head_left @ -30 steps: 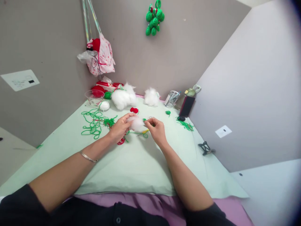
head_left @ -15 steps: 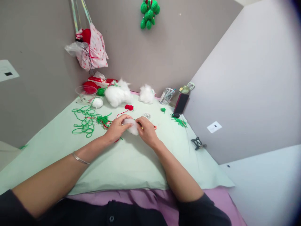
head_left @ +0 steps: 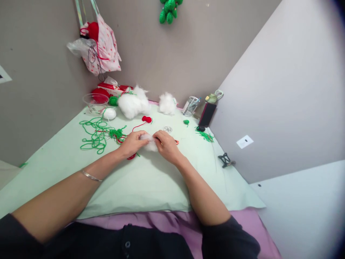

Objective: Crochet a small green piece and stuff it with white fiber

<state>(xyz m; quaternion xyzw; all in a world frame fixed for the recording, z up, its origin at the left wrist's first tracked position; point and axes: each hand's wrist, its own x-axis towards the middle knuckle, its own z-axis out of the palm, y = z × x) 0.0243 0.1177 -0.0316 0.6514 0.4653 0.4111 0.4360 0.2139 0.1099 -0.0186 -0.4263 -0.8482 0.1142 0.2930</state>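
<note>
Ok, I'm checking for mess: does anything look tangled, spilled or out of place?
Yes, the green yarn left of the hands sprawls in loose, overlapping loops on the pale cloth, unlike the compact green ball behind it. I see no spill.

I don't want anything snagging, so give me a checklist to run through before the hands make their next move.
1. Left hand on the white fluff: ok, its thumb rests on it.
2. Right hand at the same fluff: ok, at its other side.
3. What the right hand grips: cannot tell, its inside is turned from view.
4. Green yarn tidy: not ok, loose loops cross each other beyond the left forearm.
5. Red strand clear of the left hand: cannot tell, it runs from the red piece towards that hand and disappears behind it.
</note>
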